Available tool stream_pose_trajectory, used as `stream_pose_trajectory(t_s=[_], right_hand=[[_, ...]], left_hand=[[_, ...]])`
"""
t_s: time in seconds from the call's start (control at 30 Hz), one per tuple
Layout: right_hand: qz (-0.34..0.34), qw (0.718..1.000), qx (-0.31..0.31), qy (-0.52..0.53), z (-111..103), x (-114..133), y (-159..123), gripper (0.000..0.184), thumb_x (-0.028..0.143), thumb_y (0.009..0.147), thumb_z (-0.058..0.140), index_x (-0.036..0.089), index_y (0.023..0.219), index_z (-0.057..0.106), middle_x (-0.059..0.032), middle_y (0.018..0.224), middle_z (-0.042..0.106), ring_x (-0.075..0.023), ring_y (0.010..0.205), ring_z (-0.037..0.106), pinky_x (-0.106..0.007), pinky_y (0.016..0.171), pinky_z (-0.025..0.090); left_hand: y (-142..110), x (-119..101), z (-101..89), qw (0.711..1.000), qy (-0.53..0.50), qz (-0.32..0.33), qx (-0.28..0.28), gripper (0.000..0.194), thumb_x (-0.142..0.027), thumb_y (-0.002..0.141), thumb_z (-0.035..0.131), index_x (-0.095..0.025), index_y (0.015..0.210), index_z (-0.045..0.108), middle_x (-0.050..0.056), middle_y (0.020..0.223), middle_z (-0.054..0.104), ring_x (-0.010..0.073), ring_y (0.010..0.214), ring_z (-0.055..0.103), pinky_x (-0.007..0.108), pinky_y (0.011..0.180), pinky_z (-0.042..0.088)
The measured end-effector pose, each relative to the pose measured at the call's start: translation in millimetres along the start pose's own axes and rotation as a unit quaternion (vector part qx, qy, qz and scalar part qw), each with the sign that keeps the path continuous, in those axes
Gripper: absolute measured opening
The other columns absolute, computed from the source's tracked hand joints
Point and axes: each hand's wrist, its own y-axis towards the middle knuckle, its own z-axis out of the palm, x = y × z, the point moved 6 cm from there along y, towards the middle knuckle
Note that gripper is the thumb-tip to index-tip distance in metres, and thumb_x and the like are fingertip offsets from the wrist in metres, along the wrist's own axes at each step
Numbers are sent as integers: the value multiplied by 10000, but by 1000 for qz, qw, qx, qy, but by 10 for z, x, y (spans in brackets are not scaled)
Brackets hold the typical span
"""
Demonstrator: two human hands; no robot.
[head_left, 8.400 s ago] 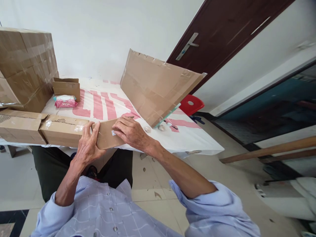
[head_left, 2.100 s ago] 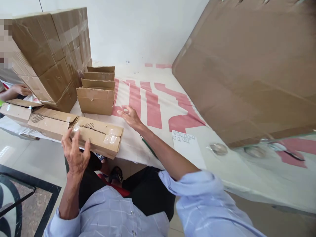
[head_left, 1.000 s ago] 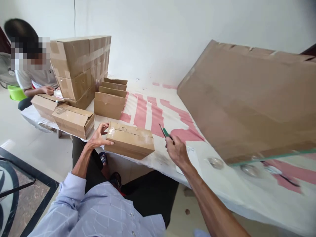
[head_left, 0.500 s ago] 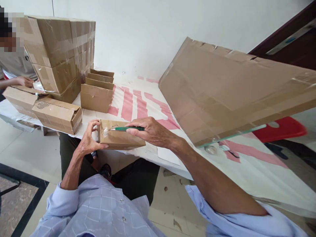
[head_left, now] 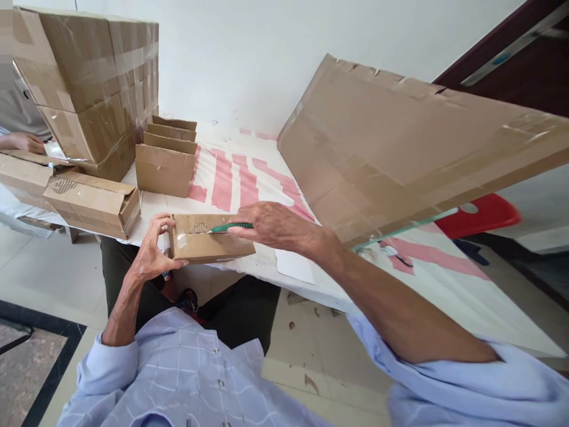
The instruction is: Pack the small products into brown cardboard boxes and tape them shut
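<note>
A small cardboard box [head_left: 213, 248] lies at the table's front edge with a strip of clear tape and a dark printed mark on its top. My left hand [head_left: 153, 249] grips its left end, thumb on the near side and fingers over the far corner. In my right hand [head_left: 271, 225] is a green-handled utility knife [head_left: 231, 226], its tip at the box's top near the middle seam. Whether the blade has gone through the cardboard I cannot tell. My right hand covers the box's far right part.
Closed boxes [head_left: 93, 201] and a tall taped stack of cartons [head_left: 89, 65] stand at the left, beside another person's hand [head_left: 24, 142]. Folded cardboard dividers [head_left: 164, 169] stand behind my box. A large cardboard sheet [head_left: 400, 142] leans at the right, near a red stool [head_left: 484, 216].
The knife tip has moved right along the top of the box, away from my left hand. My left hand keeps its hold. The whole view has shifted slightly.
</note>
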Motion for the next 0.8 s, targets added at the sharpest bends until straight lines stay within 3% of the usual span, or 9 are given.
stream_pose_trajectory(t_s=[0.1,0.17,0.23,0.27,0.43,0.5,0.57,0.67,0.8], right_hand=[[53,998,-13,28,-146,-358,-292,239,457,992,681,301,1011,862,-34,923,817,-203,755,674,-346,683,487],[118,988,-83,61,-222,-664,-497,284,503,1002,650,290,1027,837,-47,942,814,-231,756,679,-389,687,519],[191,964,-167,75,-148,-971,-670,322,532,1002,617,275,1070,800,-64,944,798,-261,782,694,-419,695,539],[222,953,-192,74,-25,-1104,-728,330,532,995,607,260,1078,776,-70,937,787,-268,794,702,-423,711,542],[308,932,-175,73,993,-1512,-723,321,490,958,625,205,1057,736,-139,1033,792,-284,865,701,-392,756,526],[312,930,-173,88,1263,-1578,-677,293,459,943,639,212,1063,741,-146,1069,792,-297,932,706,-399,808,538],[308,929,-180,98,1358,-1602,-636,292,457,936,646,219,1071,748,-150,1096,782,-303,968,707,-420,856,555],[282,922,-220,148,1226,-1534,-572,374,513,976,597,222,1161,740,-154,1214,753,-286,1008,707,-447,919,583],[157,911,-220,311,927,-1154,-380,450,556,974,638,262,1308,707,-103,1333,715,-261,1106,714,-423,930,612]], left_hand=[[-30,60,-53,1000,-1,-6,-2,861,-319,594,1015,-287,1320,554,134,1526,486,376,1471,527,578,1179,524],[-43,106,-96,1000,-1,-13,-4,843,-326,597,1015,-288,1309,565,126,1537,468,370,1476,521,575,1186,524],[-48,138,-133,1000,-4,-14,-5,814,-325,602,1011,-284,1293,582,120,1534,455,365,1477,519,569,1189,527],[-48,147,-146,1000,-5,-12,-4,801,-322,606,1009,-282,1288,590,118,1529,453,363,1477,518,568,1192,527],[-52,136,-176,1000,9,-3,-7,835,-361,623,1012,-290,1325,565,125,1532,459,364,1476,522,578,1179,546],[-57,117,-190,1000,11,1,-14,845,-395,630,1014,-294,1324,544,125,1520,478,358,1460,539,572,1158,565],[-58,106,-203,1000,10,2,-18,815,-416,642,1012,-292,1293,538,123,1506,494,350,1440,558,570,1152,571],[-46,118,-215,1000,12,-3,-16,772,-427,633,1020,-281,1217,537,125,1498,499,357,1452,551,578,1154,570],[-30,176,-221,1000,11,-5,-10,773,-420,606,1035,-277,1180,537,132,1497,493,382,1510,503,585,1155,568]])
